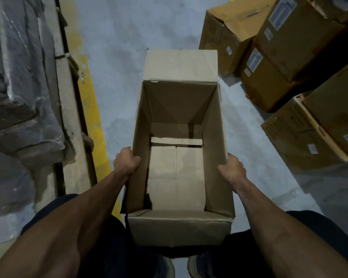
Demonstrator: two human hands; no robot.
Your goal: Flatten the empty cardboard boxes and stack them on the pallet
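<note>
Cardboard box (pixel 177 157): open-topped, empty, held up in front of the person over the grey floor (pixel 117 57), above their shoes. Still erect, not flattened.

Grip: left hand (pixel 127 163) clamps the left side wall at its top edge, thumb curled over the rim into the box, other fingers hidden outside. Right hand (pixel 232 170) holds the right wall the same way, thumb along the rim; fingers out of sight behind the panel. Holding opposite long walls probably serves two ends: it carries the box level, and it sets up a squeeze or shear to collapse it.

Orientation: mouth faces up toward the camera. Long axis runs away from the person. Far flap (pixel 181 65) stands open at the far end; near flap (pixel 179 227) hangs down against the legs. Bottom flaps look closed, with a gap across the base, so they likely need popping first.

Surroundings: yellow floor line (pixel 92 109) to the left, beside wrapped goods on what may be a pallet (pixel 68 109). Other boxes (pixel 269 47) to the right, well apart.
</note>
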